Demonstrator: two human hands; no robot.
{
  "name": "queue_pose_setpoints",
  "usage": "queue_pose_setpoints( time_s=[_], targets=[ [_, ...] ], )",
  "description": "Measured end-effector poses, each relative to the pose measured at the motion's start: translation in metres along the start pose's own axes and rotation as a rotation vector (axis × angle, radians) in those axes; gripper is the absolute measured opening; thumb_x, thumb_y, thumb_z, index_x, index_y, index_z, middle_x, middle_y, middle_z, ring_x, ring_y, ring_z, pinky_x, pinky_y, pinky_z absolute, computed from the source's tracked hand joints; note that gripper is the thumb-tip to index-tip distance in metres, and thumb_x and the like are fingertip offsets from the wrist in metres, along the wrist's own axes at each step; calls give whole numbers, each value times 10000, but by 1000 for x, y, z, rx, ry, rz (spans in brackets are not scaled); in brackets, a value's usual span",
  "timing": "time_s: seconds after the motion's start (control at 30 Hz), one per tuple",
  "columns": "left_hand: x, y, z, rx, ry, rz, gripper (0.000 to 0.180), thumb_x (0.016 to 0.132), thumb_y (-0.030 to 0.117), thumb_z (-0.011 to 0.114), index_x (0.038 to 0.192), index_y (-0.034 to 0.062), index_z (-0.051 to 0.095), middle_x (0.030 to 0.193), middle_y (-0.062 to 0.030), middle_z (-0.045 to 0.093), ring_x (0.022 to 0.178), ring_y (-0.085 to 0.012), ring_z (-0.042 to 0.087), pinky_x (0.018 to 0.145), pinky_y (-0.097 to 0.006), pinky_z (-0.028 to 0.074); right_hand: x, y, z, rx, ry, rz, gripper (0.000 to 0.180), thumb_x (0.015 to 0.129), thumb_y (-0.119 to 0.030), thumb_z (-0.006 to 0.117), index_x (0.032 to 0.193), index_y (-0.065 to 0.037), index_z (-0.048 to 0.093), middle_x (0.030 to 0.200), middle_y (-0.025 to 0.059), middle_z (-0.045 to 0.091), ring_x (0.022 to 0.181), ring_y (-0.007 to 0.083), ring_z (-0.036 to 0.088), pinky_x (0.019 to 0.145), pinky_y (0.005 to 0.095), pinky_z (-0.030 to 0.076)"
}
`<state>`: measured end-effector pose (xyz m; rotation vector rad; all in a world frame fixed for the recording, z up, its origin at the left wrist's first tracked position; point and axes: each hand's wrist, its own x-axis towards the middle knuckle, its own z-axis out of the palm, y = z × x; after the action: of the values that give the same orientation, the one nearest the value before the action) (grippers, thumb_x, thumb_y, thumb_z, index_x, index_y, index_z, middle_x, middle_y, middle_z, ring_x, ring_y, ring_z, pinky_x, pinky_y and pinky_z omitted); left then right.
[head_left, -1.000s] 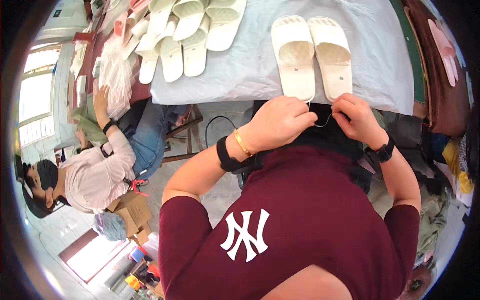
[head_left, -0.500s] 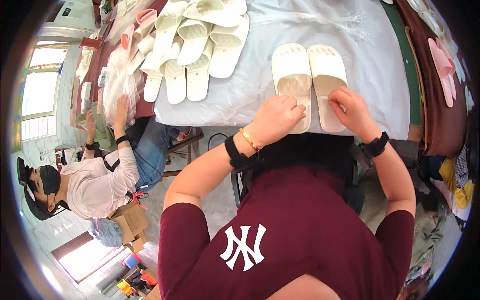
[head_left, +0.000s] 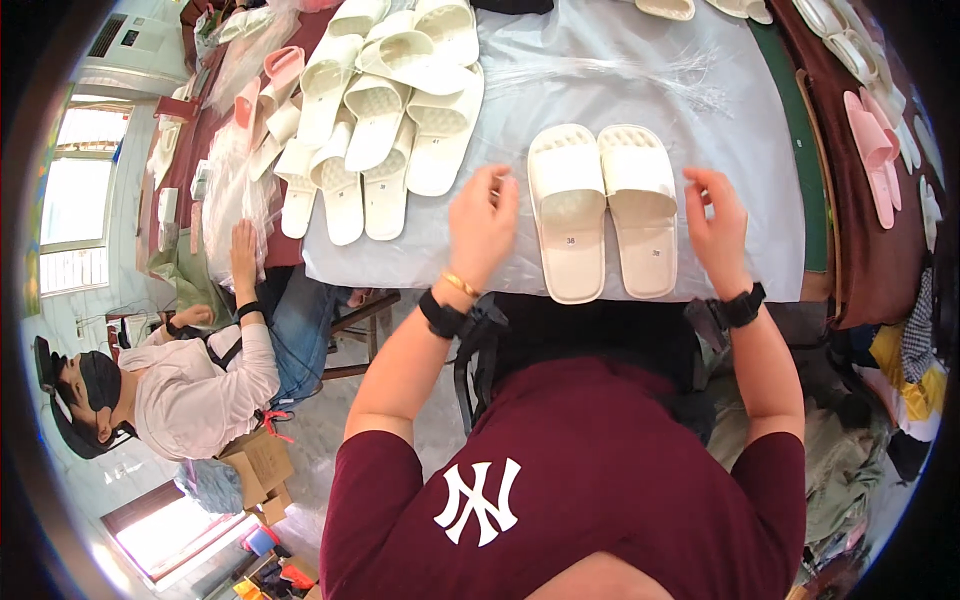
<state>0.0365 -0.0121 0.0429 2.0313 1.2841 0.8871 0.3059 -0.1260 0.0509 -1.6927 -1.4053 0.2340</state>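
A pair of cream slide slippers stands side by side near the front edge of the table, toes pointing away from me. My left hand (head_left: 483,228) hovers just left of the left slipper (head_left: 572,262), fingers loosely bent and nothing held. Past the outer side of the right slipper (head_left: 648,255) is my right hand (head_left: 718,228), empty, with thumb and fingers apart. Neither hand touches the pair. A heap of similar cream slippers (head_left: 380,120) lies to the left of my left hand, several overlapping.
White plastic sheeting (head_left: 560,70) covers the table. Pink slippers (head_left: 873,145) lie on a brown surface at right. On the left, a seated person (head_left: 205,385) has a hand at clear plastic bags (head_left: 238,190). More cream slippers (head_left: 668,8) lie at the far edge.
Both hands have left the insoles and moved outward, one to each side of the pair. Small size marks on the insoles are now uncovered. The seated person's nearer-body hand has lowered.
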Motion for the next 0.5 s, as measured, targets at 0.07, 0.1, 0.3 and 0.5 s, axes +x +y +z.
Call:
queue_pose_setpoints(
  time_s=[0.07, 0.1, 0.3, 0.5],
  targets=[
    [28, -16, -5, -47, -62, -294, 321, 899, 291, 572, 980, -13, 632, 725, -96, 639, 612, -132, 619, 563, -279, 486, 34, -7, -6, 25, 40, 111, 205, 840, -40, 578, 1040, -10, 608, 947, 141, 656, 795, 252, 634, 692, 335, 511],
    [42, -12, 1, -61, -58, -282, 321, 899, 291, 572, 980, -13, 632, 725, -96, 639, 612, -132, 619, 563, -279, 486, 51, 3, -2, 0, 22, 224, 220, 844, -99, 591, 1044, -7, 605, 911, 154, 661, 789, 261, 638, 695, 343, 511],
    [82, -20, 35, 247, -104, -293, 389, 810, 385, 584, 777, 8, 675, 773, -231, 651, 762, -382, 638, 678, -437, 507, 79, 52, 42, -120, 43, 329, 314, 802, -207, 631, 1049, -15, 606, 899, 193, 667, 845, 338, 643, 779, 405, 498],
    [56, -9, 42, 163, -20, -210, 194, 778, 202, 599, 800, 23, 671, 795, -188, 663, 764, -352, 641, 686, -427, 509, 61, 42, 42, 83, 81, 383, 256, 780, -95, 608, 1009, 16, 635, 809, 157, 663, 748, 272, 635, 714, 362, 497]
  ],
)
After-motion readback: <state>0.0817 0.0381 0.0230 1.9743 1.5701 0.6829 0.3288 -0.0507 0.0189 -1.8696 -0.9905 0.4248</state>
